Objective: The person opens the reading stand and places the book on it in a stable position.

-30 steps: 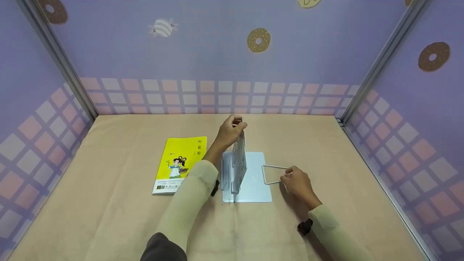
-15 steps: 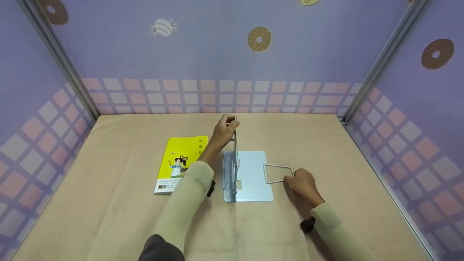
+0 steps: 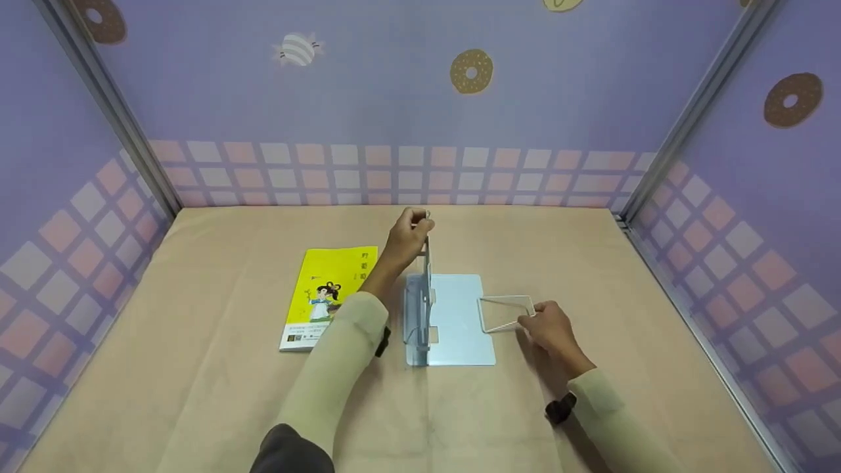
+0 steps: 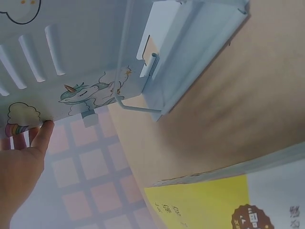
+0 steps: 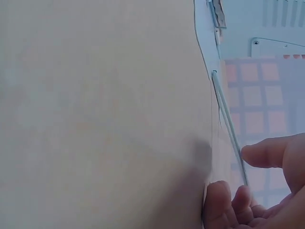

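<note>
A pale blue metal book stand stands in the middle of the table, its base plate (image 3: 456,322) flat on the cloth. My left hand (image 3: 405,240) pinches the top edge of its upright panel, which is seen almost edge-on from the head. Up close in the left wrist view, the panel (image 4: 90,47) has slots and a printed unicorn, and a bent wire bracket (image 4: 125,52) crosses it. On the right, my right hand (image 3: 552,328) holds the outer end of a wire loop (image 5: 228,120) attached to the base plate, thumb on one side and fingers curled below.
A yellow book (image 3: 318,269) with a cartoon figure on its cover lies left of the stand, partly behind my left forearm. The table's beige cloth (image 3: 217,394) reaches patterned walls (image 3: 368,98) at the back and both sides.
The stand's upright panel has swung left with my left hand and now stands edge-on. My right hand has shifted slightly right, and the wire loop's outer end has risen a little.
</note>
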Demonstrator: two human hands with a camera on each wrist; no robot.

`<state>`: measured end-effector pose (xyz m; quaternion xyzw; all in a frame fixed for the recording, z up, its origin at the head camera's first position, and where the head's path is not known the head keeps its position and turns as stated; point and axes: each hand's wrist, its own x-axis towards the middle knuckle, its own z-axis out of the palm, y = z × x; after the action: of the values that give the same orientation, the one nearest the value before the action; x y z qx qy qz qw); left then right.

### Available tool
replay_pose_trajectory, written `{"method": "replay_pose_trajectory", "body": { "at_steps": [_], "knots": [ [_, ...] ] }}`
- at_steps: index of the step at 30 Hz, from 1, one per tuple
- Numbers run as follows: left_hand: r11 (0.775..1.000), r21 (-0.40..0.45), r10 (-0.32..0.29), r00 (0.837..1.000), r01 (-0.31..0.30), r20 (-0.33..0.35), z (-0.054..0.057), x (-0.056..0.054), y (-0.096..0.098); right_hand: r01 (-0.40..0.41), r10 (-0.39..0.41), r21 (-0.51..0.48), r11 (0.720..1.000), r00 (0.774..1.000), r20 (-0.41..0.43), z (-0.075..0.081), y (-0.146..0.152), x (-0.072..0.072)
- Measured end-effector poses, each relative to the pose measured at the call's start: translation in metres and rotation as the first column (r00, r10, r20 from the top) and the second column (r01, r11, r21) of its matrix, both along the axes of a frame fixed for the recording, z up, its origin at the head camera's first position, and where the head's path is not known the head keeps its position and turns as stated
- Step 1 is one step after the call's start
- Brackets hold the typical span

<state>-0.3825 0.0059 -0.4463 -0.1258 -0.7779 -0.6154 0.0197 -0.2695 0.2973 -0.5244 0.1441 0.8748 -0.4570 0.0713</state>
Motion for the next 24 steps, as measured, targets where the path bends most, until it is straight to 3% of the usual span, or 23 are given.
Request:
{"method": "replay_pose_trajectory", "body": {
  "at_steps": [3,7,16,24],
  "knots": [
    [1.0,0.001,-0.005,1.0,0.005,0.004,0.0,0.0,0.0,0.007,-0.009,-0.113,0.994,1.0,-0.02,0.001,0.0,0.0],
    [1.0,0.009,-0.009,1.0,0.009,0.008,0.0,0.001,0.0,-0.022,0.007,-0.177,0.984,0.997,-0.082,0.001,-0.007,0.0],
    [1.0,0.002,-0.001,1.0,0.001,0.009,0.001,0.002,0.001,-0.112,0.099,-0.046,0.993,0.971,-0.218,-0.001,-0.039,0.003],
    [0.999,0.034,-0.01,0.999,0.009,0.034,0.001,0.003,0.002,-0.169,0.177,0.055,0.984,0.922,-0.345,0.0,-0.06,0.001]
  ]
}}
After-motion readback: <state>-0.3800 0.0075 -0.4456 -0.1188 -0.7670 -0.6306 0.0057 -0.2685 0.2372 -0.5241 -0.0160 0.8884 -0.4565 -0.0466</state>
